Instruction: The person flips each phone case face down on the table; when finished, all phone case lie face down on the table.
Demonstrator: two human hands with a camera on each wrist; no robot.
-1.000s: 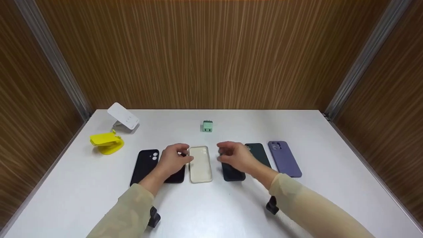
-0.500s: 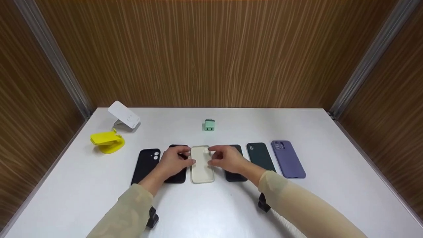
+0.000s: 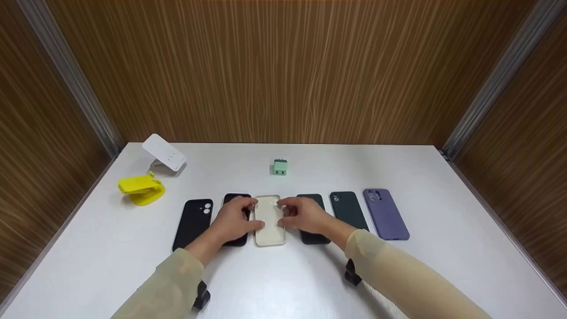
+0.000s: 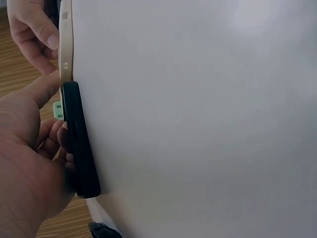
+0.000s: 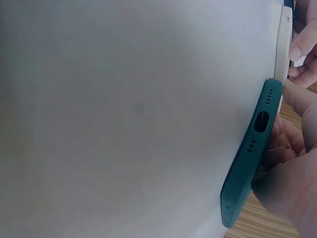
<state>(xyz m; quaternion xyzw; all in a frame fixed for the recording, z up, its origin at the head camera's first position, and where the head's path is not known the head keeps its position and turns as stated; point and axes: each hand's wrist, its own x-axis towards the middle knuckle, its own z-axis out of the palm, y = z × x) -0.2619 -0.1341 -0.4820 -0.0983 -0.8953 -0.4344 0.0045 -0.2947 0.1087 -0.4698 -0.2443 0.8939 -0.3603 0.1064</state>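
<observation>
A cream phone case point(image 3: 269, 228) lies flat in the middle of a row of cases, its raised rim showing. My left hand point(image 3: 232, 219) grips its left edge, index finger near the top corner and thumb lower down at the rim. From the other side my right hand point(image 3: 305, 215) holds the right edge, its thumb and fingertips curled in at the rim. A black phone case point(image 3: 237, 241) sits partly hidden under the left hand. Beneath the right hand is a dark green phone case point(image 5: 252, 144), its port cutout visible in the right wrist view.
Another black case point(image 3: 191, 226) lies at the left; another dark green case point(image 3: 347, 208) and a purple one point(image 3: 386, 215) lie at the right. A mint charger plug point(image 3: 280, 167) stands behind the row. A yellow stand point(image 3: 144, 190) and a white stand point(image 3: 165, 153) are back left.
My right hand has moved left from over the dark green case to the cream case's right edge. The left thumb has slid slightly lower along the left rim.
</observation>
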